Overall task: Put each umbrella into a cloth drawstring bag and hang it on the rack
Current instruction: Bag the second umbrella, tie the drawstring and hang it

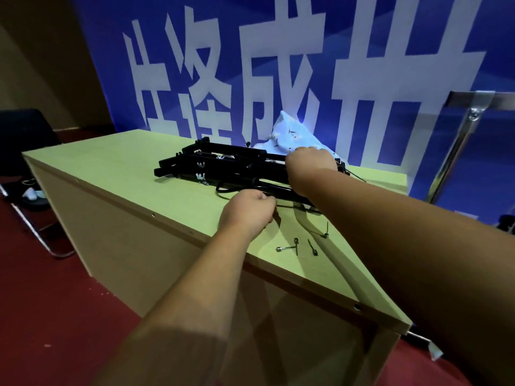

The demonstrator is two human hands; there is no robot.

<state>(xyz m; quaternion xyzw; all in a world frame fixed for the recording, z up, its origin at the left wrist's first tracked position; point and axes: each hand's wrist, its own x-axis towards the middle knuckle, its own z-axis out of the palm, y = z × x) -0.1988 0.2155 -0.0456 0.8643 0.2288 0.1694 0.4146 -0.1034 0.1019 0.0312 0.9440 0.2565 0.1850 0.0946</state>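
Note:
Several folded black umbrellas (217,165) lie side by side across the far part of the pale green table (117,174). A white printed cloth bag (292,133) is bunched behind them. My right hand (309,162) rests on the right end of the umbrellas, where the cloth bag meets them, fingers closed; what it grips is hidden. My left hand (246,211) is in front of the umbrellas, fingers pinched on a thin black cord (237,188) that loops from the nearest umbrella.
Small dark metal pins (296,245) and a loose cord lie near the table's front right. A shiny metal rack frame (457,143) stands at the right. A black chair (25,140) is at the left on the red floor. A blue banner hangs behind.

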